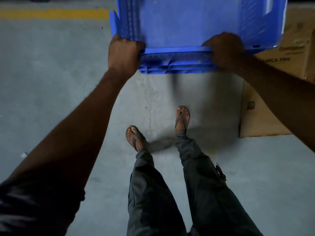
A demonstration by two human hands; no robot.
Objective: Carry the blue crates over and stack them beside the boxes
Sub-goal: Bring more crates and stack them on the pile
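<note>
Far left of the blue crate (187,23), a yellow painted line (54,13) runs across the grey concrete floor (42,74). It ends close to the crate's left wall as seen from the head camera.

The left hand (123,53) grips the crate's near left corner. Its fingers (137,46) are curled tight over the rim there, and the forearm reaches up from the lower left.

The crate fills the top middle of the view and is held in both hands above the floor, which is bare beneath its near edge. It is open side up, so its smooth inner base shows. The left wall is perforated, the right wall has a handle slot, and the near side is ribbed. No writing can be read on it.

Below the crate stand two feet in sandals, the left foot (135,137) set back and the right foot (183,119) ahead, under dark trousers (170,193).

The right hand (225,50) clasps the near rim toward the crate's right end, fingers (210,43) wrapped over the edge.

Right of the crate are brown cardboard boxes. The upper box (298,48) lies partly behind the crate's right corner. It carries a blurred brand word that seems to start with "Cr", and below that a line ending in "PRO"; the rest is too smeared to read. The lower box (260,120) stands on the floor below and right of the crate, with a small dark square label (250,105) showing two digits, possibly "19".
</note>
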